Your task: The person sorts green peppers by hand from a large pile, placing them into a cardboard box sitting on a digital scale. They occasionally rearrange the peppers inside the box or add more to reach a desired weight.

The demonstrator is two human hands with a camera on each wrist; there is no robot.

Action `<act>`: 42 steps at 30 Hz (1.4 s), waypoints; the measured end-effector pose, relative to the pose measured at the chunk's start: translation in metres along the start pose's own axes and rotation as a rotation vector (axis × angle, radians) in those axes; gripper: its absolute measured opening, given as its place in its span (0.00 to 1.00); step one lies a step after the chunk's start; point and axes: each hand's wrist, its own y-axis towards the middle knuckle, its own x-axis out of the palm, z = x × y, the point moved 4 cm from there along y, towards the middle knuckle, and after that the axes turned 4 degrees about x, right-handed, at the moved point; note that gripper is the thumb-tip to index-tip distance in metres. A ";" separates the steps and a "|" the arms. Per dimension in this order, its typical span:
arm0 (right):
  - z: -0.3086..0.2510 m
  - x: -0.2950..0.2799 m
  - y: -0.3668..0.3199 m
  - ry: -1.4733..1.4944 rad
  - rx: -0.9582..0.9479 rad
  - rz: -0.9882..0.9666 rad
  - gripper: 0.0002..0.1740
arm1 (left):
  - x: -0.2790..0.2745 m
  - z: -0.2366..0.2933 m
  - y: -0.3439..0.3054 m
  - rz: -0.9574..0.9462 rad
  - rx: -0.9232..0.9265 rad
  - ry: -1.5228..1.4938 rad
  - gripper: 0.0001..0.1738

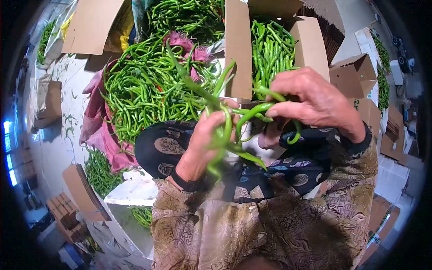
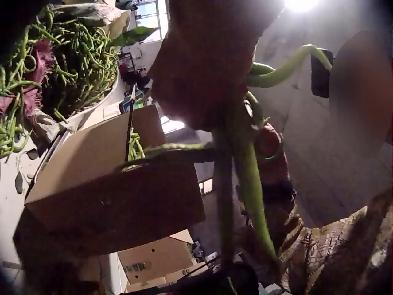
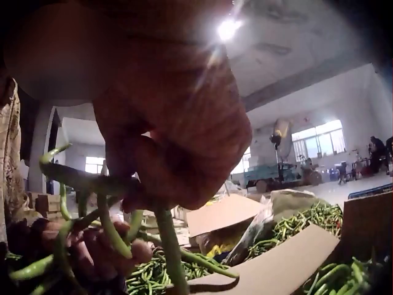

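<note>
Several long green chili peppers (image 1: pixel 227 121) stick out of my left hand (image 1: pixel 204 137), whose fingers are curled round the bunch. My right hand (image 1: pixel 310 101) pinches more green peppers (image 1: pixel 258 109) between thumb and fingers, just right of the left hand. In the left wrist view a long pepper (image 2: pixel 250 184) hangs down below the left hand. The right wrist view shows the right hand (image 3: pixel 178 129) close above the left, with a pepper (image 3: pixel 169 252) pointing down from it. Beyond the hands stands an open cardboard box (image 1: pixel 238 54) holding green peppers (image 1: pixel 272 49).
A big heap of green peppers (image 1: pixel 148 85) with a few red ones lies on pink sacking (image 1: pixel 94 112) at left. A white foam box (image 1: pixel 130 193) with peppers is at lower left. More cartons (image 1: pixel 353 74) stand at right, and a cardboard flap (image 1: pixel 90 27) rises at upper left.
</note>
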 end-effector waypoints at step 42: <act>0.238 -0.070 -0.011 0.965 0.499 0.496 0.12 | 0.011 -0.008 0.007 0.207 -0.024 0.038 0.16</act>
